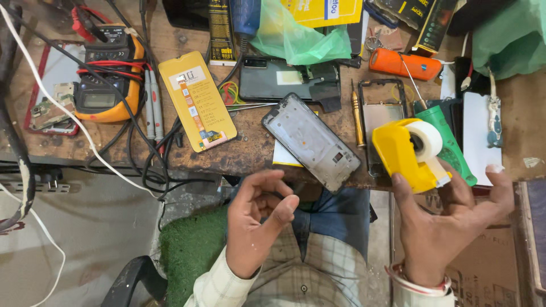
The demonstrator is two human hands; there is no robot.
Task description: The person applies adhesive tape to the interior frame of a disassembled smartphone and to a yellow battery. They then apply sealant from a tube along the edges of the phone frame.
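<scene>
A seated person in a checked shirt (318, 273) and jeans works over the near edge of a worn wooden table (250, 150). The left hand (259, 219) hovers near the lap, fingers curled loosely inward and holding nothing visible. The right hand (449, 222), bangles at the wrist, is spread open around the base of one yellow tape dispenser (401, 153) carrying a single roll of white tape (427, 139), lifted at the table's right near edge. Just left of it lies one bare grey phone frame (311, 141), angled across the edge. Farther left sits one yellow phone back cover (196, 108), then one yellow multimeter (108, 77) wrapped in red and black leads. Beyond the frame rests one dark opened phone (284, 79). Right of the frame lies one small screwdriver (358, 116); one orange case (405, 63) sits farther back. A green plastic bag (301, 37) lies at the far side. Below the table, at left, a grey floor shows, crossed by a white cable (51, 102).
</scene>
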